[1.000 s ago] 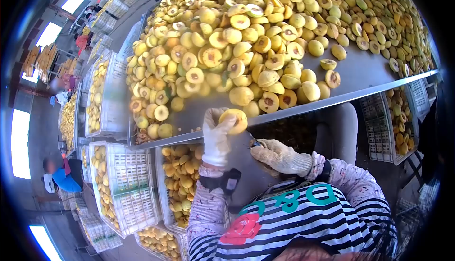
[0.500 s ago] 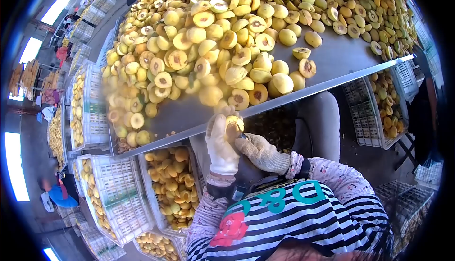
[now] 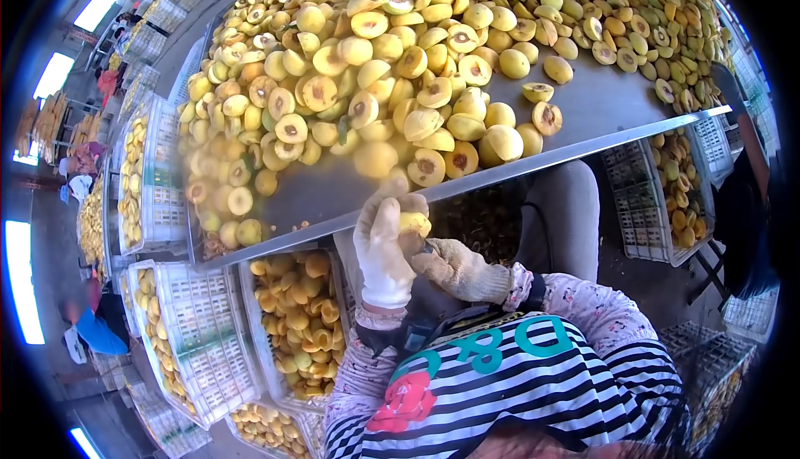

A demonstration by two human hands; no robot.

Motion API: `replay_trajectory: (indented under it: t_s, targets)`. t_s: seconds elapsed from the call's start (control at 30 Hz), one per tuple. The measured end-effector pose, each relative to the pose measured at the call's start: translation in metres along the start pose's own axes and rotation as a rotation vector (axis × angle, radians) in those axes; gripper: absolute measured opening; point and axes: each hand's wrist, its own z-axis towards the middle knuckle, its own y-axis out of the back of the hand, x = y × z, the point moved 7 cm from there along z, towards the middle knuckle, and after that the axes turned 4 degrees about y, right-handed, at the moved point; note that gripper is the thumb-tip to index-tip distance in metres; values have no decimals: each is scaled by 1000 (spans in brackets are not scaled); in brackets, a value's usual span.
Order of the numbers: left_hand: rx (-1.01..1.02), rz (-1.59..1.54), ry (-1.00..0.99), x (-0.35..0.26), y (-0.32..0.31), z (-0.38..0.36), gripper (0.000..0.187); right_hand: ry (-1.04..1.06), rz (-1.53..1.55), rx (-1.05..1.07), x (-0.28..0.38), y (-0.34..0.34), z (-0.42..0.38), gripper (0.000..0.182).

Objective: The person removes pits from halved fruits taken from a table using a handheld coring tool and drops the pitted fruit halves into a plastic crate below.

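Note:
Just in front of the metal table's edge, my left hand (image 3: pixel 383 246), in a pale glove, has its fingers wrapped round a yellow fruit half (image 3: pixel 414 225). My right hand (image 3: pixel 457 269), in a knitted glove, is closed on a small dark-tipped tool (image 3: pixel 427 247) held against the fruit; most of the tool is hidden by the fingers. Beyond both hands, halved yellow fruits (image 3: pixel 433 117) with brown centres lie heaped on the metal table (image 3: pixel 321 200).
Below the table stand white crates of fruit, one at the left (image 3: pixel 204 334), one nearer my left arm (image 3: pixel 265 338) and one at the right (image 3: pixel 646 230). A person in blue (image 3: pixel 102 332) is at the far left; another person's arm (image 3: pixel 752 150) shows at the right.
The fruit half has turned in my left hand, so its cut face shows less. My left hand has shifted slightly left, and the view has moved a little.

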Motion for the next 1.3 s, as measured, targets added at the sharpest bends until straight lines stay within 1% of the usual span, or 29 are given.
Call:
replay_trajectory:
  t_s: [0.03,0.1,0.13,0.23,0.27,0.33,0.37,0.43,0.47,0.53,0.63,0.67,0.73,0.83,0.9,0.97,1.0,1.03,1.07,1.1,1.13,1.17,1.2,1.23,1.27,1.3]
  targets:
    - [21,13,19,-1,2,0,30,-118,80,70,-11,-2,-1,40]
    - [112,119,150,0,4,7,30,-358,239,211,-31,-2,-7,41]
    - [157,172,211,0,4,11,30,-297,131,209,-29,0,-4,43]
    - [305,267,198,-6,-4,15,30,-105,-34,99,-1,-4,1,44]
    - [365,224,197,-4,-3,17,29,-202,27,129,-9,-5,-1,44]
    - [443,237,228,-1,-4,21,29,-396,147,187,-23,-5,-7,46]
    - [481,242,241,-1,-4,22,29,-401,173,209,-23,-5,-7,46]
    - [485,286,306,0,-2,21,29,-410,226,251,-24,-8,-7,47]
    - [489,309,339,2,-1,21,29,-381,143,221,-21,-7,-4,47]
    - [530,359,338,5,1,23,29,-329,-20,159,-14,-8,-3,47]
    - [552,371,345,6,4,25,29,-484,239,257,-19,-18,-7,50]
    - [558,367,352,7,3,26,29,-515,372,305,-20,-21,-10,51]
    - [470,173,379,8,6,25,28,-566,639,393,-24,-26,-14,53]
    - [312,-143,397,14,11,19,27,-541,852,523,-28,-35,-12,55]
    - [176,-385,378,19,14,17,27,-561,1141,613,-31,-43,-11,56]
    - [126,-534,338,22,16,20,26,-562,1395,718,-19,-48,-10,56]
    - [81,-579,310,21,16,22,27,-597,1405,622,-17,-46,-15,57]
    - [33,-624,283,20,20,23,27,-519,1306,725,-4,-44,-18,58]
    - [-154,-617,285,25,34,29,27,-432,1206,820,8,-42,-22,59]
    - [-179,-580,277,25,39,26,27,-324,1082,721,3,-30,-32,60]
    - [-192,-537,269,23,42,24,27,-447,1086,721,-6,-26,-28,60]
    - [-208,-495,261,22,46,22,27,-518,1025,536,-19,-17,-22,57]
    - [-155,-528,228,26,50,24,27,-536,707,408,-14,-18,-19,56]
    - [-104,-449,168,25,51,24,27,-544,392,277,-2,-17,-17,55]
    - [-59,-367,105,23,50,22,27,-416,286,272,5,-24,-9,51]
    - [-31,-426,122,23,51,19,27,-445,168,208,0,-26,-7,49]
